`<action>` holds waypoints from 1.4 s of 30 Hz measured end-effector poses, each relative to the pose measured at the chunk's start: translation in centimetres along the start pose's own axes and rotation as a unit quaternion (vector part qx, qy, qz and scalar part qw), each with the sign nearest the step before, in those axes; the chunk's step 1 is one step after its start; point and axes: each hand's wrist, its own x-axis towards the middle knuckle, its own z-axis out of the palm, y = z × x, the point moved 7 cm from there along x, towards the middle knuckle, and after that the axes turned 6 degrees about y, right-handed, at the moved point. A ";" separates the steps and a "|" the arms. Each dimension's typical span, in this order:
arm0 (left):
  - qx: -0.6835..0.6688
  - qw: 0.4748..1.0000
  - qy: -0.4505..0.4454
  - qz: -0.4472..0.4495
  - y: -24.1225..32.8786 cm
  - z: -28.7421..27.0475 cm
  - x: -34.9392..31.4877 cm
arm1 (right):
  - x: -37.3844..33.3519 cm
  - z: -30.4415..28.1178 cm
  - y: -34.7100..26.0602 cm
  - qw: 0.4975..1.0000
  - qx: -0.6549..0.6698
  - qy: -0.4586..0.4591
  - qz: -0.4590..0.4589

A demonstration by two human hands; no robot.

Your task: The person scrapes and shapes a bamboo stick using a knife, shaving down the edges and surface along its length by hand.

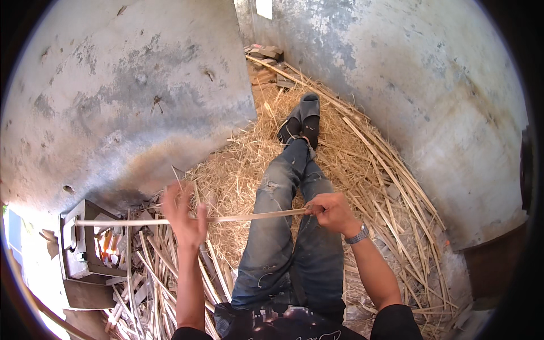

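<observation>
Clenches a slim, pale, flat strip [255, 216] in the right hand [334, 212], across worn, faded jeans [263, 238]!
Loosely splays the left hand [186, 218], blurred, over the strip, can't tell if touching; spans to the boxy grey frame [76, 268], above wiry, straw-coloured fibres [226, 175]; shows pale lettering on the black shirt [243, 324].

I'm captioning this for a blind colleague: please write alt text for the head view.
A right hand grips one end of a thin, pale strip above worn jeans; the blurred, open left hand overlaps it. Straw-like shavings surround gray slippers.
</observation>
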 end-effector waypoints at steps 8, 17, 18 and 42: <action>-0.200 0.878 -0.430 -0.061 2.5 5.0 -11.0 | 2.6 -2.0 -1.0 0.950 -0.198 0.241 0.003; -0.288 0.857 -0.402 -0.147 7.0 6.5 -13.5 | -7.6 10.7 4.1 0.900 0.228 0.156 0.337; -0.301 0.859 -0.384 -0.157 6.9 6.4 -13.7 | -8.6 11.0 1.8 0.941 0.139 0.181 0.250; -0.369 0.766 -0.423 -0.313 6.3 6.8 -16.7 | -10.8 7.0 0.2 0.954 0.063 0.132 0.262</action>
